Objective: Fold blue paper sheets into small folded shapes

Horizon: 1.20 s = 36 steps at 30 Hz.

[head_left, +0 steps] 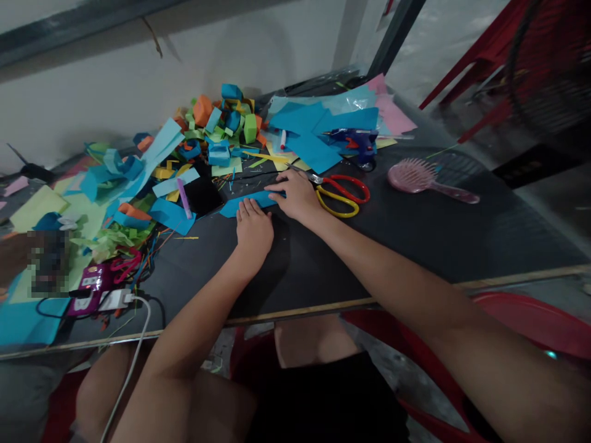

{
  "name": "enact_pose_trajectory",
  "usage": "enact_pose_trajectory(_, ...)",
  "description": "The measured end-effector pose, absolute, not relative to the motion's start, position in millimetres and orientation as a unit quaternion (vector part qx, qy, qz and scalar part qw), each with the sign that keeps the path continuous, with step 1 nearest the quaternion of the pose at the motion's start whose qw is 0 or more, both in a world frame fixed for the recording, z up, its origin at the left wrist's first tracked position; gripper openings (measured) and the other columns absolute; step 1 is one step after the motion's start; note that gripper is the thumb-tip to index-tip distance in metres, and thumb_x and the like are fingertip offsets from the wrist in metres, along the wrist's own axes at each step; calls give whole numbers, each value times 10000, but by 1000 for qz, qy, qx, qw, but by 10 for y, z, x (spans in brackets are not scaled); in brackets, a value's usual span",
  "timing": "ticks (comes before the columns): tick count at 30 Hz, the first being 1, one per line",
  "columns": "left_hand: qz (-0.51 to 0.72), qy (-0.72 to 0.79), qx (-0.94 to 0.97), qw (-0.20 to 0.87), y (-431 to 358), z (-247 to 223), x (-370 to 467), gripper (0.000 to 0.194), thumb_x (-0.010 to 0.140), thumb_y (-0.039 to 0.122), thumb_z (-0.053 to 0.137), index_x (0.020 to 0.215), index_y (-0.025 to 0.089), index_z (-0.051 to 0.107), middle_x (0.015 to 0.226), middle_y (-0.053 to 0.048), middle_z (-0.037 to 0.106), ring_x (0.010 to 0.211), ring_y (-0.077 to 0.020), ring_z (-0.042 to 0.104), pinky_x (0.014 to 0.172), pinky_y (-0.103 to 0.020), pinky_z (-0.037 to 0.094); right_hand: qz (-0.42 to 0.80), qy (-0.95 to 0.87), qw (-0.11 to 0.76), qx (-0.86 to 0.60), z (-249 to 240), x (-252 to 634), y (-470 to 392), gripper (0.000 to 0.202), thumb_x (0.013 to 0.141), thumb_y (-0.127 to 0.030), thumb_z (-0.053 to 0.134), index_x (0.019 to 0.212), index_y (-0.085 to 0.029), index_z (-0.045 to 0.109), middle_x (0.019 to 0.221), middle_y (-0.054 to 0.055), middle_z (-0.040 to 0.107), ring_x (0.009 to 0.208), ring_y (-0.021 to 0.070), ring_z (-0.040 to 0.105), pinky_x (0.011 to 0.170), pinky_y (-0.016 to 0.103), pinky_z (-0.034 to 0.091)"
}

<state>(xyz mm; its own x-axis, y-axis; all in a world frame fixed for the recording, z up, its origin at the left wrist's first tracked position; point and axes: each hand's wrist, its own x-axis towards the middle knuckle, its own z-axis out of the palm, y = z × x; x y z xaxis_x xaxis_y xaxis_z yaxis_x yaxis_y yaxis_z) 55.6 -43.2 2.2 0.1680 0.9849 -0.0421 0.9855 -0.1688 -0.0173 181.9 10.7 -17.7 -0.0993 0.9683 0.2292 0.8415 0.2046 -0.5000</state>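
A folded strip of blue paper [231, 208] lies on the dark table beneath my hands. My left hand [255, 231] rests flat on it, fingers stretched out and pressing its middle. At the strip's right end is my right hand [299, 195], with thumb and index finger apart and the thumb touching the paper. Part of the strip is hidden under my fingers. Just right of my right hand lie scissors [346, 192] with one red and one yellow handle.
Folded paper pieces [221, 126] pile up at the back. A blue glue gun [360, 141] and a pink hairbrush [415, 177] lie to the right. At left are a purple power strip [92, 286], a white charger [115, 299] with its cable, and paper scraps. A fan [549, 80] stands far right.
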Motion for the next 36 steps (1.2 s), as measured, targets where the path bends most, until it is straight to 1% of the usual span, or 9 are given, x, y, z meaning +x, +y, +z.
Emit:
enact_pose_trajectory(3,-39,640,767,19,-431,54,552,577,1019,190,294,1513,-106,333,1578,-306,350,1511,-360,337,1230,-433,319,108,-806,208,-544,-71,1679,-100,468,1001,-190,352,1363,-171,648,1600,94,439,1500,324,343,1225,542,294)
enact_pose_trajectory(7,-44,621,782,35,-459,71,515,625,979,177,362,1540,-88,283,1606,-304,301,1536,-366,275,1247,-433,285,214,-845,71,-484,-20,1642,-196,637,954,-139,338,1583,-39,302,1688,127,220,1569,246,226,1284,403,250)
enact_pose_trajectory(9,-39,623,780,30,-480,62,508,663,981,238,383,1537,-105,270,1613,-311,278,1541,-382,251,1252,-450,270,218,-857,29,-466,-4,1713,-163,670,936,-147,338,1600,-75,275,1695,91,183,1579,243,177,1297,431,212)
enact_pose_trajectory(13,-38,650,759,22,-519,55,547,713,982,324,395,1540,-101,267,1626,-301,258,1544,-384,245,1252,-463,258,191,-851,-42,-487,110,1826,-152,654,958,-265,341,1608,-199,299,1670,41,251,1553,288,260,1287,555,180)
enact_pose_trajectory(17,-76,713,697,9,-543,84,620,802,988,418,396,1509,-172,243,1589,-367,272,1516,-442,278,1242,-484,257,175,-818,-138,-530,309,1780,-288,652,1003,-275,217,1623,-88,153,1699,53,84,1581,234,161,1299,469,158)
enact_pose_trajectory(22,-96,746,659,-6,-542,85,676,861,982,482,402,1495,-192,244,1563,-383,310,1493,-457,320,1203,-478,322,174,-788,-181,-562,428,1740,-388,681,1006,-304,241,1610,-16,117,1701,100,31,1585,238,134,1297,411,136)
enact_pose_trajectory(30,-114,773,623,-16,-536,103,663,957,970,600,378,1479,-202,267,1529,-404,344,1454,-477,382,1174,-511,351,133,-778,-151,-596,314,1747,-406,740,974,-373,348,1567,60,252,1660,217,198,1558,313,238,1292,445,140)
enact_pose_trajectory(33,-117,768,629,-19,-540,91,657,940,979,590,369,1475,-203,278,1522,-405,352,1450,-479,387,1161,-506,366,103,-749,-124,-642,308,1781,-399,714,940,-457,483,1446,46,507,1525,277,474,1479,406,388,1265,539,173)
enact_pose_trajectory(36,-99,762,639,-26,-536,74,638,927,976,564,403,1459,-220,294,1505,-425,361,1442,-490,392,1131,-496,401,56,-734,-1,-677,305,1824,-342,528,988,-409,416,1094,-17,753,1095,267,740,1139,415,667,1139,628,315)
